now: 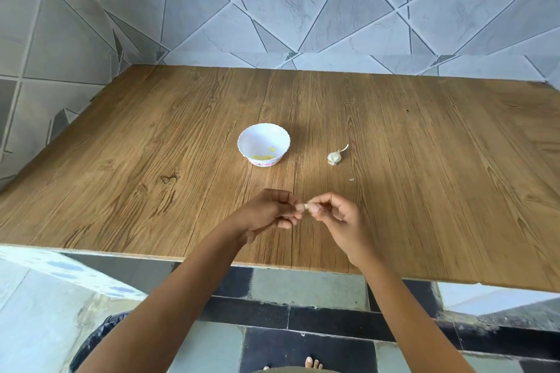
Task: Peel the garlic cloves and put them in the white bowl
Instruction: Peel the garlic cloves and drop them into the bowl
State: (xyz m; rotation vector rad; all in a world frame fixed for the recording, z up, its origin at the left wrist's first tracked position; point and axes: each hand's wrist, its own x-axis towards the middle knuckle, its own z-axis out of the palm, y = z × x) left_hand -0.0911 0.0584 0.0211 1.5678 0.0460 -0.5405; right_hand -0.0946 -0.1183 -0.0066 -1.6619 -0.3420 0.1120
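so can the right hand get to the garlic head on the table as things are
Probably yes: only bare table lies between the right hand and the garlic head, but its fingers pinch a clove with the left hand.

Close together, left hand (268, 215) and right hand (339, 218) pinch one garlic clove (306, 206).

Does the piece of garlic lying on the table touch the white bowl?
Apart. The head view shows bare wooden table between the garlic piece and the white bowl, which stands to its left.
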